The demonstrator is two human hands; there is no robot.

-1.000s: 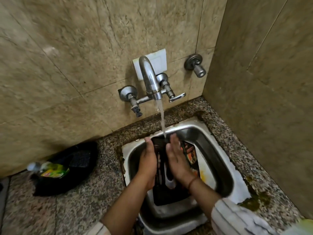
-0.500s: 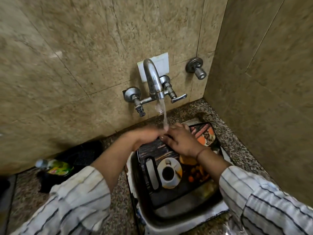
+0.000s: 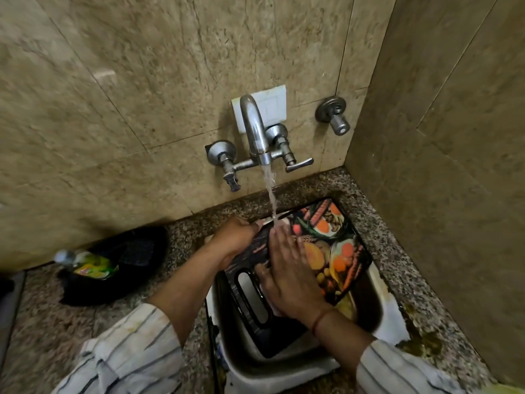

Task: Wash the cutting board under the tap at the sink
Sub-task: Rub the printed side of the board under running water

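Nearest the camera, two striped sleeves (image 3: 125, 354) lead to bare forearms reaching over the steel sink (image 3: 377, 282). The right hand (image 3: 287, 268) lies flat and spread on the printed face of the cutting board (image 3: 335, 251), palm down, grasping nothing. The left hand (image 3: 235, 237) is clenched around the board's left edge, just beside the right hand's fingertips. The board rests tilted across the sink, handle slot toward the person, far corner up on the speckled counter (image 3: 392, 245). Its picture shows vegetables and fruit; no writing on it can be read.

Half a second ago the right hand sat higher up the board and the printed coffee cup showed; now the hand covers that spot.

To the left, a bottle (image 3: 85, 264) with a green and yellow label, too blurred to read, lies on a black bag (image 3: 119, 268). Beyond, water runs from the tap (image 3: 254, 129) onto the board at the right hand's fingertips.
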